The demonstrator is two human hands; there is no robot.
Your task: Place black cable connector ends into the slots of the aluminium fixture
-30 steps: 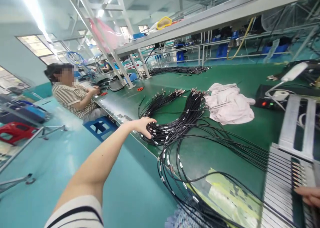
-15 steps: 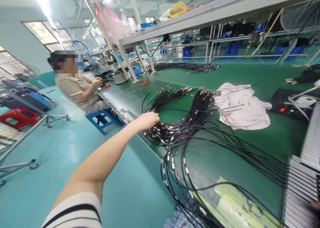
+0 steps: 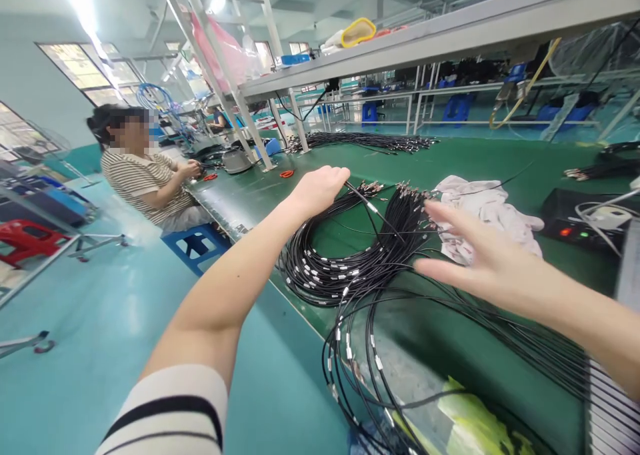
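My left hand (image 3: 320, 188) is raised above the green bench, fingers closed round a single black cable (image 3: 373, 210) that runs down to the right into the pile. Under it lies a big looped bundle of black cables with metal ferrules (image 3: 345, 268) near the bench's front edge. To the right, my right hand (image 3: 467, 255) reaches in with fingers spread, holding nothing, hovering over the cables just in front of a crumpled pinkish cloth (image 3: 493, 215).
The green bench (image 3: 500, 158) stretches back under a grey shelf frame (image 3: 400, 42). More cable bundles (image 3: 365, 140) lie farther back. A black box with a red light (image 3: 575, 222) sits at right. A seated person in a striped shirt (image 3: 143, 182) works at left on a blue stool (image 3: 195, 242).
My left hand has closed on one cable and lifted it up off the pile. My right hand has come in from the lower right, fingers spread, over the cables.
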